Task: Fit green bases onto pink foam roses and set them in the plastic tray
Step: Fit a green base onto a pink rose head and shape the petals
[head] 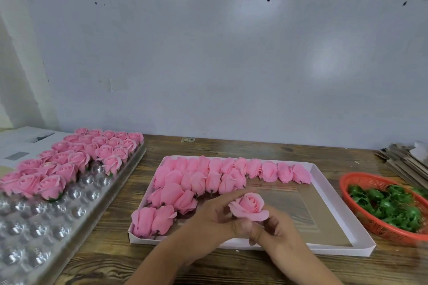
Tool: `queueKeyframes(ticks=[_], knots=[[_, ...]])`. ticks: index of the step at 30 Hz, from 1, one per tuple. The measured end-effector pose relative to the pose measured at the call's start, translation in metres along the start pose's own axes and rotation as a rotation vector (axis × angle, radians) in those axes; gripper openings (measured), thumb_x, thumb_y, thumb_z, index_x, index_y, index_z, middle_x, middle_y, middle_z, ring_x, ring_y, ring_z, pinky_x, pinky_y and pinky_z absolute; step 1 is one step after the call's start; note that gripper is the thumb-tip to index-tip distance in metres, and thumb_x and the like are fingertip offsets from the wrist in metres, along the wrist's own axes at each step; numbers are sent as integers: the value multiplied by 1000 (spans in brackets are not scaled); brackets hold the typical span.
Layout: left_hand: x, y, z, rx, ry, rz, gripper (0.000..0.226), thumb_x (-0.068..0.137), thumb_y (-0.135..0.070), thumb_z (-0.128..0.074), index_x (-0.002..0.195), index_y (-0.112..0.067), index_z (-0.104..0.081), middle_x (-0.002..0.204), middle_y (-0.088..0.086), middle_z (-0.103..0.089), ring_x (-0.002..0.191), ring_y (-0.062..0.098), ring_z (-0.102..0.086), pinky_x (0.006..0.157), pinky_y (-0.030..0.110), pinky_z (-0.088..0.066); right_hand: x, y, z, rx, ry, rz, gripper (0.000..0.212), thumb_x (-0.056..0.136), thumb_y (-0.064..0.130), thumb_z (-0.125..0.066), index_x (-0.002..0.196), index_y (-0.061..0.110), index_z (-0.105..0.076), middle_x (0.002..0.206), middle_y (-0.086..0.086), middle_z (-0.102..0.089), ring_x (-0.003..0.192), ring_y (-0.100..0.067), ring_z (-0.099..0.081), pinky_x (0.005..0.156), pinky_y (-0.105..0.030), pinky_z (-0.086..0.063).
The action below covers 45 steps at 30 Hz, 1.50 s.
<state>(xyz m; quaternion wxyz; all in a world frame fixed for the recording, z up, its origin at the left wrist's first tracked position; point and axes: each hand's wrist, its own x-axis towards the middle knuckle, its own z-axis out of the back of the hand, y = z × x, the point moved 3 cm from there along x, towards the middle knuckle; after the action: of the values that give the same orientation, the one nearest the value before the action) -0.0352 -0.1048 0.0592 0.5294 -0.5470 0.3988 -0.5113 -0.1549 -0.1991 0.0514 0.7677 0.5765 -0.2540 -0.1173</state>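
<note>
Both hands meet over the near edge of a shallow white box, and between them they hold one pink rose [249, 207] with its bloom facing up. The left hand [208, 217] curls its fingers around the flower's left side and underside, while the right hand [275, 230] pinches it from below with thumb and fingertips; whether a green base already sits under the bloom is hidden by the fingers. The white box [322, 183] lies flat on the wooden bench [115, 259], and loose pink roses [196, 180] lie on their sides in rows along its far edge and down its left part, leaving the right part of the box floor bare. To the right of the box, just apart from it, an orange basket [375, 227] holds a heap of green bases [389, 206]. To the left, a clear plastic tray [46, 220] with rows of round cups stretches from the near left corner toward the wall; finished roses [76, 159] stand upright in its far cups, and the near cups are unfilled. Newspaper [23, 143] lies behind the tray, and a stack of flat cardboard sheets [400, 159] rests at the far right edge of the bench.
</note>
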Motion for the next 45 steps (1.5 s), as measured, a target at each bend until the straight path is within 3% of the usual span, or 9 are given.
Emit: queueKeyframes(ticks=[3,6,14,18,23,29,35,40,45], knots=[[2,7,0,39,-20,-2,61,85,-48,-78,139,-36,-54,138,-3,-62,132,18,-55,113,49,-42,1,-5,5,9,-92,2,23,81,17,-74,99,32,-76,92,-8,-75,74,-14,-63,65,-30,-53],[3,7,2,-12,-94,-39,75,70,-62,-82,137,-53,-49,141,-15,-58,132,10,-55,110,42,-45,1,-6,4,-98,-169,-8,34,74,31,-82,103,45,-70,90,4,-75,69,-14,-63,68,-31,-53],[4,5,-5,30,-371,-171,36,72,-58,-79,100,-36,-79,111,-11,-76,105,6,-70,87,17,-52,0,-12,-2,-409,-223,-8,31,61,47,-83,81,48,-60,78,20,-66,59,-1,-61,51,-8,-40],[4,10,-7,68,-372,-166,26,73,-42,-80,99,-42,-78,112,-12,-75,106,10,-70,89,22,-55,-2,-11,-2,-428,-251,27,30,64,52,-69,90,61,-57,82,22,-67,67,-1,-63,53,-6,-42],[4,9,-9,98,-345,-150,32,75,-33,-81,105,-40,-76,110,-9,-76,105,12,-71,89,21,-54,-2,-17,-6,-273,-281,-14,45,69,12,-79,89,51,-65,82,18,-71,69,-2,-66,56,-9,-47],[1,5,0,-38,-330,-74,35,69,-34,-83,104,-35,-77,108,-1,-77,100,18,-73,82,31,-61,-1,-3,-9,-71,-99,-18,36,72,20,-69,99,42,-74,93,-12,-74,86,-29,-67,71,-45,-55],[-1,0,-3,26,-239,-59,39,73,-29,-84,111,-36,-74,118,-8,-74,113,9,-68,91,21,-53,-1,-6,-4,-19,-74,-64,39,81,-10,-67,105,20,-74,99,-22,-71,85,-21,-67,77,-33,-53],[-2,1,-3,40,-201,-59,47,76,-23,-86,120,-32,-70,114,-3,-75,110,14,-69,91,25,-54,-1,-6,-8,37,-17,-89,43,81,-12,-62,116,13,-65,104,-6,-76,100,-18,-71,78,-29,-58],[-1,-2,0,-76,-206,-74,66,62,-54,-90,121,-38,-68,124,0,-67,115,16,-66,90,30,-56,0,-5,-6,0,-77,-35,34,78,6,-74,105,27,-74,96,-11,-73,91,-18,-69,73,-37,-56]])
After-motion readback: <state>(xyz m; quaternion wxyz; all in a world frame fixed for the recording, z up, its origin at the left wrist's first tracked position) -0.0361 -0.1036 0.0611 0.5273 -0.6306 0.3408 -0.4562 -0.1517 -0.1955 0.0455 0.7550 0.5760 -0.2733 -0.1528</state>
